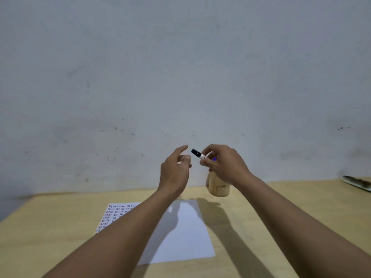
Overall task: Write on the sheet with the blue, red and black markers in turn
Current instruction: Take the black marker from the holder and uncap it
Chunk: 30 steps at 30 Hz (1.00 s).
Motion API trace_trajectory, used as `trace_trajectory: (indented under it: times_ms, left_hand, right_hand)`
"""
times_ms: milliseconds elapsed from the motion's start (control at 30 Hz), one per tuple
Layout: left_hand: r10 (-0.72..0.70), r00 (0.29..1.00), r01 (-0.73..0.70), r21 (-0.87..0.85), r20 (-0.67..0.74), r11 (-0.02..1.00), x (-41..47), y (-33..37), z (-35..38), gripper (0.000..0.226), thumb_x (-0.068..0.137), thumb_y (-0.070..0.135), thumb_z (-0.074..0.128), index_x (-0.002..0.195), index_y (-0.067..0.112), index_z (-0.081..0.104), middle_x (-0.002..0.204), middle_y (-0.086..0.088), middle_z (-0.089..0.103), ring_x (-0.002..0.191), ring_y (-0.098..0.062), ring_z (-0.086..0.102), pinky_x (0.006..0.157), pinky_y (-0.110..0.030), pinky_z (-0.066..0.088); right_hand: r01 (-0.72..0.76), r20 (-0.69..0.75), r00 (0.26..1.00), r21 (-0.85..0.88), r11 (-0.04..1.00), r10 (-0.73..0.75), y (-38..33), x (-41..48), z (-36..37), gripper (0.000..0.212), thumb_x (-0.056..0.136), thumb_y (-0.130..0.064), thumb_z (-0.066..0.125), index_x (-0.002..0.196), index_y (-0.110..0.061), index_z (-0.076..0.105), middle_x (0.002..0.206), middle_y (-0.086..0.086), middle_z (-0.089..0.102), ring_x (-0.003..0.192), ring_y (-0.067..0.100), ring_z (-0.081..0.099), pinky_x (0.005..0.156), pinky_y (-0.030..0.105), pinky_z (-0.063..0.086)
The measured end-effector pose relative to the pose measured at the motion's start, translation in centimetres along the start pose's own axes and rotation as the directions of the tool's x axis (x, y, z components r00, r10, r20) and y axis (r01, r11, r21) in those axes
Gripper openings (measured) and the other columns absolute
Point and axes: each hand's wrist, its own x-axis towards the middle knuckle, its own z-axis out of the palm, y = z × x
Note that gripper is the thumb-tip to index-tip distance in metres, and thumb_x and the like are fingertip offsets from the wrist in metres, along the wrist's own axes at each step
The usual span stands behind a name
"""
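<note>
Pale yellow wood makes up the table, above which both bare hands are raised in front of a scuffed grey-white wall. A marker with a dark cap and a white barrel is pinched between the thumb and fingertips of the right hand, its capped end pointing up and toward the left hand; whether the cap is black or dark blue cannot be told from the blurred view. The left hand is held loosely open just beside the cap, forefinger stretched upward and the other fingers half curled, with nothing gripped and a small gap kept from the marker. Directly below and behind the right hand a light wooden holder stands on the table, partly covered by the hand, and a spot of blue is seen between the fingers above it. Beneath the forearms a white sheet lies flat on the table, crossed by the arms' shadows. Under the left forearm, rows of small red and dark marks are seen on the paper's left part. Far beyond the right arm, at the table's edge, a dark-and-white object lies, too blurred to identify.
</note>
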Motion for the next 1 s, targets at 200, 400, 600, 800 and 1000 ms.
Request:
trace_trajectory:
  times_ms: [200, 400, 600, 800, 1000]
  left_hand:
    - [0.017, 0.999, -0.017, 0.006, 0.048, 1.0, -1.7, 0.7, -4.1, 0.015, 0.094, 0.017, 0.065, 0.099, 0.023, 0.078, 0.085, 0.004, 0.079, 0.08, -0.011, 0.075, 0.085, -0.044, 0.061]
    - [0.003, 0.998, -0.004, -0.014, -0.07, 1.0, -2.2, 1.0, -6.6, 0.018, 0.092, 0.017, 0.067, 0.079, 0.025, 0.078, 0.071, 0.001, 0.077, 0.079, -0.023, 0.075, 0.085, -0.047, 0.06]
    - [-0.041, 0.998, 0.035, -0.119, -0.051, 0.992, -2.5, 1.0, -8.5, 0.012, 0.093, 0.017, 0.069, 0.088, 0.012, 0.079, 0.077, -0.005, 0.078, 0.08, -0.019, 0.076, 0.084, -0.042, 0.062]
    - [-0.062, 0.994, 0.072, -0.103, 0.091, 0.992, -2.9, 0.2, -10.4, 0.008, 0.089, 0.006, 0.073, 0.092, 0.011, 0.079, 0.085, -0.011, 0.078, 0.088, -0.027, 0.076, 0.083, -0.038, 0.062]
    - [-0.112, 0.993, 0.112, 0.007, 0.045, 0.994, -3.5, -0.7, -13.1, 0.01, 0.093, 0.014, 0.07, 0.086, 0.012, 0.077, 0.078, -0.01, 0.075, 0.077, -0.018, 0.075, 0.082, -0.041, 0.063]
  right_hand:
    - [0.005, 0.071, 0.997, -0.107, 0.994, 0.003, -2.8, -2.0, 1.9, 0.008, 0.088, -0.034, 0.068, 0.094, -0.034, 0.075, 0.074, -0.019, 0.072, 0.068, 0.004, 0.07, 0.077, 0.038, 0.058]
    - [-0.004, -0.211, 0.978, -0.024, 1.0, -0.001, -5.6, -4.7, 3.5, 0.014, 0.091, -0.033, 0.067, 0.097, -0.021, 0.065, 0.089, -0.008, 0.064, 0.076, 0.013, 0.061, 0.065, 0.024, 0.044]
    - [-0.484, 0.255, 0.855, 0.705, 0.518, 0.451, -8.6, -6.9, 6.3, 0.046, 0.093, -0.052, 0.064, 0.098, -0.006, 0.072, 0.07, 0.001, 0.059, 0.054, 0.012, 0.05, 0.046, 0.025, 0.045]
    - [-0.385, 0.333, 0.83, 0.922, 0.027, 0.448, -9.7, -6.5, 7.9, 0.015, 0.096, -0.016, 0.068, 0.085, -0.005, 0.069, 0.062, 0.001, 0.061, 0.048, 0.008, 0.053, 0.045, 0.015, 0.05]
    - [-0.364, 0.305, 0.834, 0.93, 0.043, 0.459, -10.0, -6.6, 9.5, 0.013, 0.094, -0.01, 0.064, 0.083, -0.003, 0.066, 0.063, 0.004, 0.061, 0.045, 0.009, 0.055, 0.046, 0.016, 0.051]
